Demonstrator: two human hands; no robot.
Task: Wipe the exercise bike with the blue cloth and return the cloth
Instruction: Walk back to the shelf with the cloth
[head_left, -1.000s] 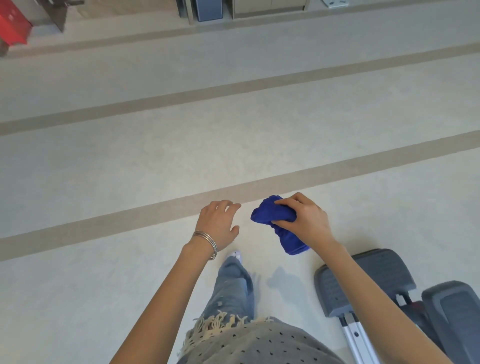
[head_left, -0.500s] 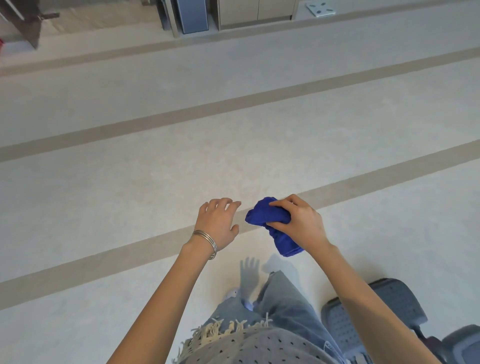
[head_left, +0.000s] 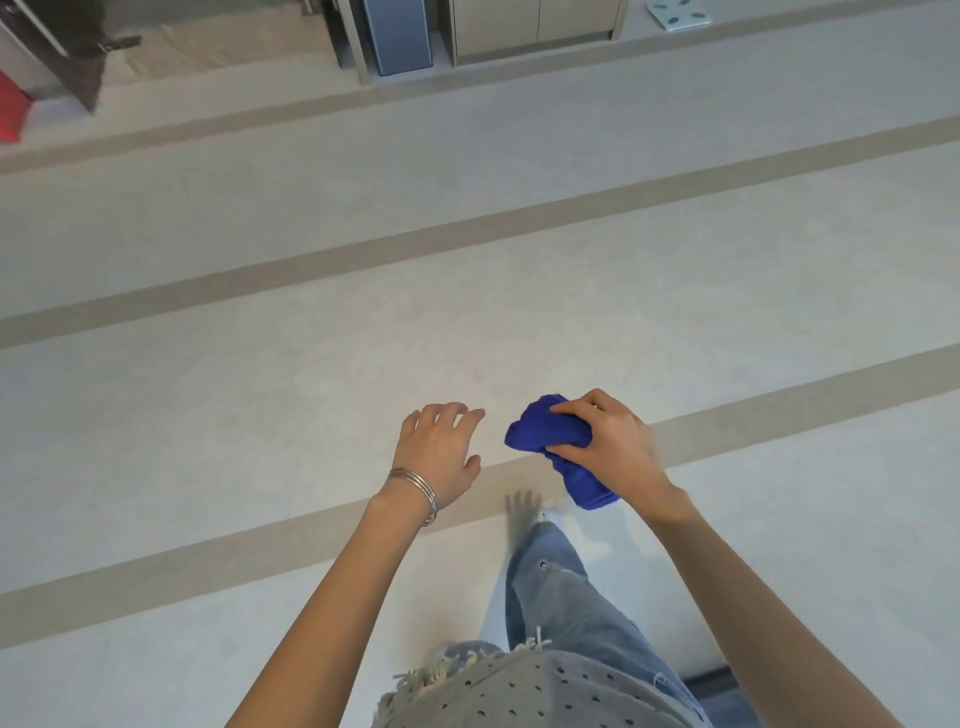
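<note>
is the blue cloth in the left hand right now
No, the right hand grips the bunched blue cloth, while the left hand holds nothing, fingers spread.

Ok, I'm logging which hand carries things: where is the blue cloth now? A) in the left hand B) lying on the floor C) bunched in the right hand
C: the right hand grips the bunched blue cloth, while the left hand holds nothing.

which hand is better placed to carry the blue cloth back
Right. The right hand grips the bunched blue cloth, fingers curled round it. The left hand hovers beside it with relaxed fingers, holding nothing, so using it would likely need a handover first.
</note>
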